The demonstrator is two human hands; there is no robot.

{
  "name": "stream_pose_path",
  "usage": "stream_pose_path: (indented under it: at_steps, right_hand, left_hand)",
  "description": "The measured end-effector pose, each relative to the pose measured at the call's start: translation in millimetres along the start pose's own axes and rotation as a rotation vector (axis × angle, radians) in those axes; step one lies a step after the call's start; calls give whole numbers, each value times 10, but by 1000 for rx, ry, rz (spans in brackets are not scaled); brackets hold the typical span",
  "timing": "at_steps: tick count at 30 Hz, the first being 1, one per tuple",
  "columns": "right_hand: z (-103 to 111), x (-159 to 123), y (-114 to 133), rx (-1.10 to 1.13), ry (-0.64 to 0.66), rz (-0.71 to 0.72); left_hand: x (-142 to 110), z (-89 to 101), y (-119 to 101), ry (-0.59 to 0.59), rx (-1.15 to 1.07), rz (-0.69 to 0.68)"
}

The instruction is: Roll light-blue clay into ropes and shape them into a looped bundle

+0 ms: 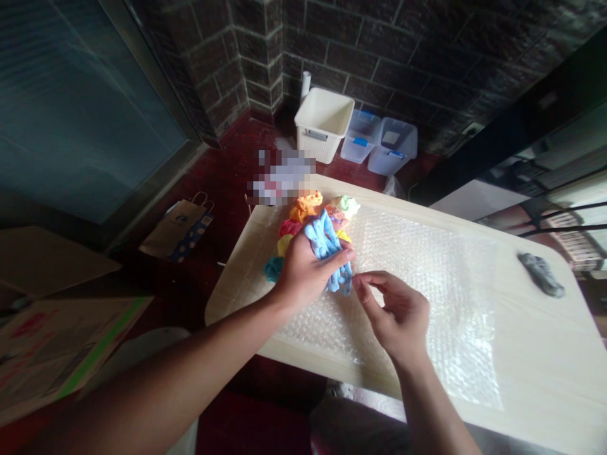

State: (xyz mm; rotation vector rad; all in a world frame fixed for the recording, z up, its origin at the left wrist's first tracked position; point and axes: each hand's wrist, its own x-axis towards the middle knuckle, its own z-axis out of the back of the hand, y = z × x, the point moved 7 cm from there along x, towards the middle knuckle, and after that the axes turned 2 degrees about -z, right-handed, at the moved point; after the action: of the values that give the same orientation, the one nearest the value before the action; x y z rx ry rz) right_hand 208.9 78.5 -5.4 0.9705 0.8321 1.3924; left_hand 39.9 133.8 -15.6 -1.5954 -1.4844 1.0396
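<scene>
My left hand [306, 268] is wrapped round a light blue, rope-like folded lump [325, 234] that looks like soft modelling clay, held above the bubble wrap. At its lower right end, my right hand [396, 309] has thumb and forefinger pinched together. Whether those fingertips grip a bit of the clay cannot be made out. Behind the left hand lie more coloured lumps: orange [300, 210], red [288, 227], yellow [283, 245], teal [274, 270] and pale green [348, 204]. The left hand partly hides them.
Bubble wrap [422, 272] covers much of the pale table [531, 354]. A grey lump [540, 275] lies at the right. Beyond the table stand a white bin [322, 136] and two clear boxes [392, 148]. A paper bag [173, 230] and cardboard boxes [61, 341] are at the left.
</scene>
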Motion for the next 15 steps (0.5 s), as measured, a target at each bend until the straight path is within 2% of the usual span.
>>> stream_pose_path:
  at_steps: [4,7,15]
  right_hand:
    - [7,-2,85,-155,-41,67]
    - [-3,-1,141,-191,-58,104]
    - [-22,-10,117,-193,-62,68]
  left_hand:
    - [-32,27,-18,-18,96,-80]
    - [-57,18,-38,-16,136,-111]
    - [-104,-32,-163,-21,248,-173]
